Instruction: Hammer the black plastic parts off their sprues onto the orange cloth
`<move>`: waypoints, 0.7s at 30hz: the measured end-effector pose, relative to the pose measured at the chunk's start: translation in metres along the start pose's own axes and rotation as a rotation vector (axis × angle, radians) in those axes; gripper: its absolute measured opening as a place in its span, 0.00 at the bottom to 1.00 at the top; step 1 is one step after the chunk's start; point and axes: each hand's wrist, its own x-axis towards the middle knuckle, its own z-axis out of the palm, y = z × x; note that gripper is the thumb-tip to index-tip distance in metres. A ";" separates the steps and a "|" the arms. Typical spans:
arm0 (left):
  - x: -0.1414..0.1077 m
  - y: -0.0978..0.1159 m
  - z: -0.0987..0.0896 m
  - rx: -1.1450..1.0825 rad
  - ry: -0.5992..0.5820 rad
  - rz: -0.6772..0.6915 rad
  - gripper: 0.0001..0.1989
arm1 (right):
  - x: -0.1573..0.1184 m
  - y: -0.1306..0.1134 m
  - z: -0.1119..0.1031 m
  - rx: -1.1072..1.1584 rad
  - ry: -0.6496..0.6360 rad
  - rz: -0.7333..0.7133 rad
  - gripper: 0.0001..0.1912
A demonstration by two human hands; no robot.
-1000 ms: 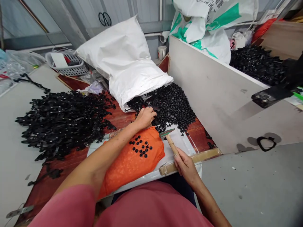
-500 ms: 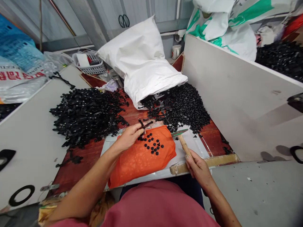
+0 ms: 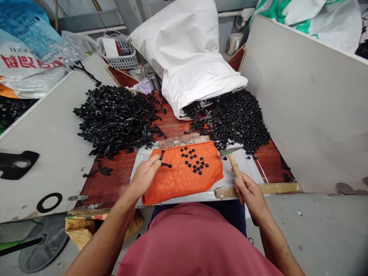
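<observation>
My left hand (image 3: 144,177) is closed on a black branched plastic piece (image 3: 166,165), whose thin arms stick out past my fingertips over the left part of the orange cloth (image 3: 175,188). Several small black round plastic parts (image 3: 196,161) lie scattered on the cloth's upper right. Just right of the cloth, my right hand (image 3: 250,194) grips the wooden handle of a small hammer (image 3: 234,164). Its narrow, pointed green-and-metal head is held above a white board (image 3: 251,172). Behind the cloth, a speckled stone slab (image 3: 184,141) shows its edge.
A heap of black branched pieces (image 3: 115,120) stands at left. Small black parts (image 3: 244,120) spill from a white sack (image 3: 198,73) at right. Grey partitions (image 3: 304,103) flank the red-brown tabletop (image 3: 169,126). A taped cardboard strip (image 3: 276,188) lies along the front edge; a grey basket (image 3: 120,57) stands behind.
My left hand has moved left with the branched piece, away from the scattered round parts. My right hand keeps the hammer beside the cloth. The head view has shifted downward.
</observation>
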 end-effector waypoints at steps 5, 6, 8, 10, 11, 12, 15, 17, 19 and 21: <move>0.013 0.020 0.030 0.046 -0.242 0.112 0.22 | -0.001 0.002 0.000 0.002 0.003 -0.001 0.27; 0.015 0.023 0.034 0.073 -0.262 0.122 0.24 | -0.001 0.003 0.000 0.004 0.004 0.001 0.26; 0.018 0.025 0.040 0.116 -0.285 0.121 0.26 | -0.001 0.004 0.000 0.003 0.007 -0.003 0.27; 0.020 0.025 0.045 0.151 -0.302 0.106 0.26 | -0.001 0.005 0.000 -0.001 0.008 -0.012 0.27; 0.021 0.023 0.046 0.170 -0.302 0.103 0.27 | -0.001 0.005 -0.001 -0.005 0.008 -0.015 0.28; 0.022 0.022 0.048 0.192 -0.296 0.105 0.27 | -0.001 0.005 -0.001 -0.010 0.007 -0.016 0.28; 0.023 0.019 0.051 0.258 -0.283 0.136 0.27 | -0.001 0.003 0.000 -0.019 0.006 -0.018 0.28; 0.024 0.017 0.053 0.291 -0.287 0.149 0.27 | -0.002 0.002 0.000 -0.024 0.008 -0.019 0.28; 0.024 0.016 0.054 0.324 -0.286 0.154 0.27 | -0.002 0.000 0.000 -0.032 0.012 -0.021 0.27; 0.024 0.015 0.056 0.347 -0.289 0.167 0.28 | -0.003 0.000 0.000 -0.040 0.014 -0.025 0.27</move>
